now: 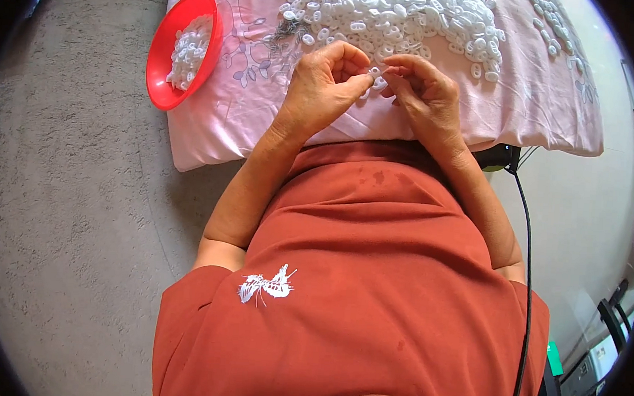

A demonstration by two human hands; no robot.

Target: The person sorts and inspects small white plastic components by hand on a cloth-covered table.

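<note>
Your left hand (pixel 316 89) and right hand (pixel 433 102) are nearly together, upper center of frame. Left thumb and index pinch one small white oval piece (pixel 375 70). Right fingertips are closed up just beside it; can't tell what they grip.

At least two loose pieces (pixel 380 84) sit right below your fingertips. The main white pile (pixel 393 17) starts just above, too many to count, so room is tight upward.

Pink cloth (pixel 204 137): near edge runs just above your lap, so little depth below the hands. More side room left, toward the one red bowl (pixel 159 72), which straddles the cloth's left edge and holds uncounted white pieces.

One smaller pile (pixel 553 24), upper right, well apart from your right hand. One black cable (pixel 527 247) drops down frame right.
</note>
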